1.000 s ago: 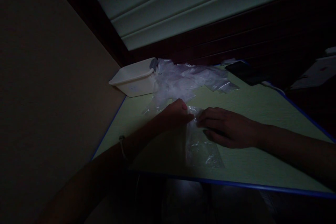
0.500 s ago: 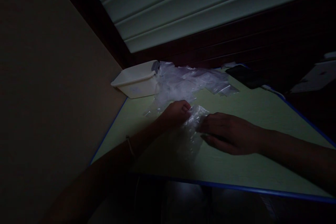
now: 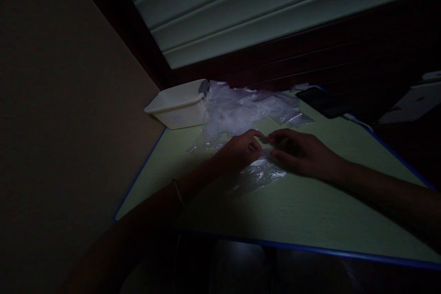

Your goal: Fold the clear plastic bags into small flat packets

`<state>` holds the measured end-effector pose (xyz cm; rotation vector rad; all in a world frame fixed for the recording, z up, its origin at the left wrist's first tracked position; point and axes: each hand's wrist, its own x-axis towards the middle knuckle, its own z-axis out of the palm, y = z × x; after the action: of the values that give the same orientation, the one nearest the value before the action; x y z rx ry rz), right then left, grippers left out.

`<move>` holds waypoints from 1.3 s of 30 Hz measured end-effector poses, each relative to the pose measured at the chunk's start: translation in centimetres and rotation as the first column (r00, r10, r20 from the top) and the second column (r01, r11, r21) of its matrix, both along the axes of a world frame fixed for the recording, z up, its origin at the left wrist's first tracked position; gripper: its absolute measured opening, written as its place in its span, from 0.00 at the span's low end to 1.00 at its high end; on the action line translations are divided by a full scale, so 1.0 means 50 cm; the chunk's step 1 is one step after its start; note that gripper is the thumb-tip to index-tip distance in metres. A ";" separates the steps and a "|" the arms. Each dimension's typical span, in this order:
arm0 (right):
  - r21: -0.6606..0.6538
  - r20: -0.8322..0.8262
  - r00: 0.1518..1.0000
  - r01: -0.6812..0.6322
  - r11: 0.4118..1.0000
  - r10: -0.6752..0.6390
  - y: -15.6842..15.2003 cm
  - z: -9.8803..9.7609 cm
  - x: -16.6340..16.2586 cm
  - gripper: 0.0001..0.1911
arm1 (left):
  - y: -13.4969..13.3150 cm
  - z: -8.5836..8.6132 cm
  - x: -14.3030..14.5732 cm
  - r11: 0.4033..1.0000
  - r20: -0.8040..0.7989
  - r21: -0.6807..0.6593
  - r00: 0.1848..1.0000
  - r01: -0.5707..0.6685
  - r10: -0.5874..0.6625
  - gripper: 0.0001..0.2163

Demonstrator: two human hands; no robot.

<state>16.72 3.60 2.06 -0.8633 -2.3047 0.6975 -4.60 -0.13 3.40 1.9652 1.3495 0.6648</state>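
Note:
A clear plastic bag (image 3: pixel 263 175) lies low over the table in front of me, its wrinkled film catching a little light. My left hand (image 3: pixel 241 149) is at the bag's upper edge, with thumb and fingers curled in on the film. Opposite it, my right hand (image 3: pixel 301 152) has its fingers bent and its thumb at the same edge. The fingertips of both hands nearly meet there. Dim light hides exactly how the film sits between the fingers.
Behind my hands spreads a pile of clear plastic bags (image 3: pixel 237 105). A white plastic bin (image 3: pixel 179 112) stands at its left, near the wall. A dark flat object (image 3: pixel 324 102) lies at the back right of the blue-edged green table (image 3: pixel 327 211).
My right hand has moved up and its fingers have bent in at the bag's edge. The left hand has shifted slightly right, and the bag now lies at a different slant.

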 end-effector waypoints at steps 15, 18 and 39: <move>-0.048 -0.011 0.997 -0.074 0.996 0.074 -0.002 0.000 -0.004 0.08 | -0.148 0.009 0.043 0.858 -0.518 0.459 0.854 0.230 0.048 0.08; -0.046 -0.010 0.997 -0.080 0.996 0.079 -0.004 0.002 -0.004 0.08 | -0.177 -0.003 0.055 0.904 -0.551 0.380 0.833 0.197 0.051 0.11; 0.078 0.008 0.883 -0.468 0.880 0.469 0.000 0.020 0.025 0.03 | -0.215 -0.032 0.053 0.826 -0.518 0.523 0.848 0.209 0.114 0.17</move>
<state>17.99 3.60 3.06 -0.2534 -2.5362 0.7989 -1.93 -10.86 1.81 2.8213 1.5237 0.5506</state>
